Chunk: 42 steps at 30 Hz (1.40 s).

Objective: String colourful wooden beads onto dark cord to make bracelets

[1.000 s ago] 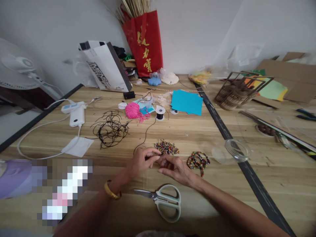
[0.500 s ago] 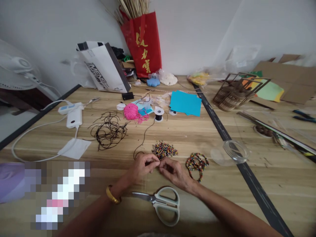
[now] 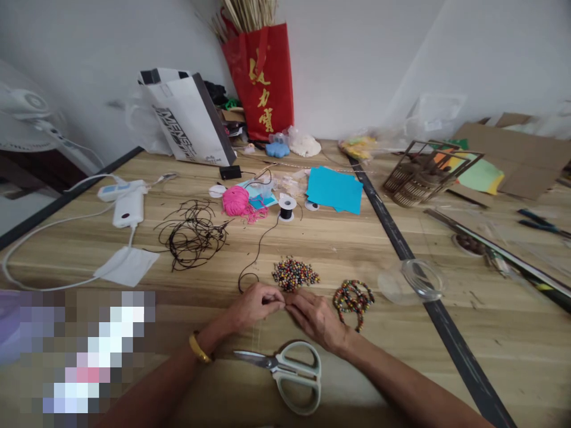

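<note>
Fingertips meet in front of a pile of small multicoloured beads (image 3: 296,272). My left hand (image 3: 255,308) is closed in a pinch, and my right hand (image 3: 317,316) pinches right beside it; what lies between the fingers is too small to make out. Black cord (image 3: 260,245) runs from a white spool (image 3: 286,208) and curls behind my left hand. Faint pale strands hang below that hand. To the right of my right hand lie strung bead bracelets (image 3: 354,302). Scissors with pale handles (image 3: 285,371) lie partly open below both hands.
A tangle of dark cord (image 3: 193,238), pink yarn (image 3: 236,201) and blue sheets (image 3: 334,190) lie farther back. A clear round container (image 3: 423,279) is at right, near a small bamboo basket (image 3: 413,181). White cables and a power bank (image 3: 128,208) are at left.
My right hand's fingers have drawn closer together and lie flatter over the pinch point. The view has shifted slightly; the beads, bracelets and scissors stay in place on the table.
</note>
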Tool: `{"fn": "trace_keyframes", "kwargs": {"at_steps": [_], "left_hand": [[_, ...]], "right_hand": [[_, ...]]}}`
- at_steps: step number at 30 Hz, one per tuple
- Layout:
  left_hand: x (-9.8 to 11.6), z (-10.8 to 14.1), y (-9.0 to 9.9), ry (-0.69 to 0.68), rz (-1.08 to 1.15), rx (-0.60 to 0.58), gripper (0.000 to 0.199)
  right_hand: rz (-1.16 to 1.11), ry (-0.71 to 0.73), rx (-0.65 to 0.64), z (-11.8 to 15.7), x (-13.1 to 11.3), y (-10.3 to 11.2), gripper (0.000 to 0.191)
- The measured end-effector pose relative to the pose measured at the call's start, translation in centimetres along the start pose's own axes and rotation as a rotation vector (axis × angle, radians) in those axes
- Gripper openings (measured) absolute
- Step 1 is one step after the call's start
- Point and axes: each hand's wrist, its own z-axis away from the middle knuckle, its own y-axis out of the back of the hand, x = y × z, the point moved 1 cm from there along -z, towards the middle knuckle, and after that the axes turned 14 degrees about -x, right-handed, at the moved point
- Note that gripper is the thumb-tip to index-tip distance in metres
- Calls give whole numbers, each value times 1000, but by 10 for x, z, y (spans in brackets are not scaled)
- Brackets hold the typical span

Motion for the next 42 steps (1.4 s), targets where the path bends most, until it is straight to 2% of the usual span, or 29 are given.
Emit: {"fn": "trace_keyframes", "kwargs": {"at_steps": [4, 11, 16, 21, 24, 31, 37, 42], "left_hand": [[0, 0, 0, -4, -32, -9, 16], [2, 0, 1, -48, -117, 77, 12], [-2, -2, -2, -35, 93, 33, 11], [0, -5, -1, 59, 374, -57, 17], [2, -6, 1, 92, 403, -70, 20], [4, -7, 3, 18, 376, -85, 21], [3, -15, 3, -5, 386, -106, 27], [0, -21, 0, -3, 335, -50, 26]], "right_hand": [[140, 9, 12, 0, -1, 0, 19], [104, -5, 19, 1, 2, -2, 16], [105, -15, 20, 1, 4, -3, 19], [126, 3, 25, 1, 3, -2, 18], [125, 12, 28, 2, 3, -2, 18], [79, 14, 39, 4, 9, -4, 15], [-82, -20, 142, 3, 13, 3, 14], [-166, -117, 260, 0, 20, 11, 14]]}}
